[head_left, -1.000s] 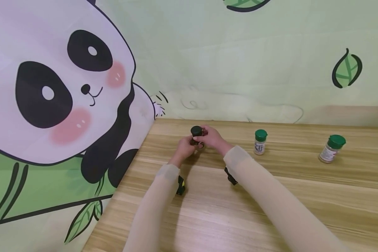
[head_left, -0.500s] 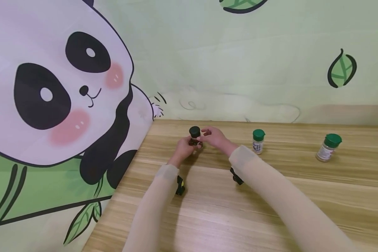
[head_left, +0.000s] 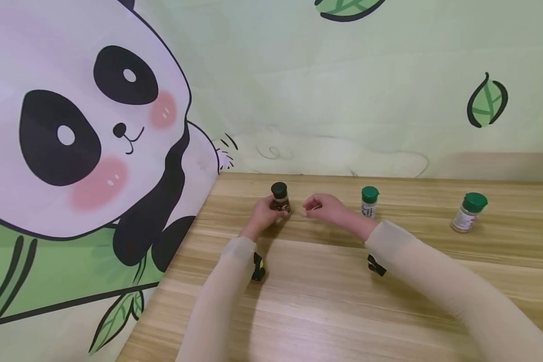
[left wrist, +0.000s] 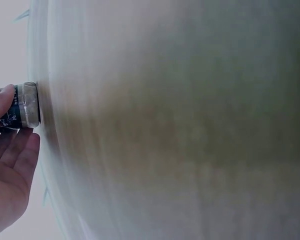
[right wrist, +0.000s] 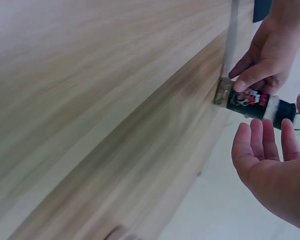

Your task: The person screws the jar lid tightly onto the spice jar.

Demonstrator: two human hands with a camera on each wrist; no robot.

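Observation:
A spice jar with a black cap [head_left: 279, 189] and a dark printed label stands at the back left of the wooden table. My left hand [head_left: 263, 213] holds its lower part, thumb on one side and fingers on the other. In the left wrist view the base of the jar [left wrist: 29, 105] meets the tabletop. My right hand [head_left: 329, 208] is just right of the jar, apart from it and holding nothing, its fingers loosely bent. The right wrist view has the right hand's fingers [right wrist: 257, 142] spread near the capped end, with the label of the jar [right wrist: 250, 98] facing that camera.
Two clear shakers with green lids stand to the right: a nearer shaker [head_left: 369, 196], partly behind my right forearm, and a farther shaker [head_left: 468, 213]. Black wrist straps [head_left: 258, 266] show under the sleeves. A panda-printed wall cloth [head_left: 298, 100] rises behind the table [head_left: 307, 296].
My right hand has let go of the jar's cap area and drawn away to the right and slightly nearer. The left hand keeps its hold, and the jar stays in place.

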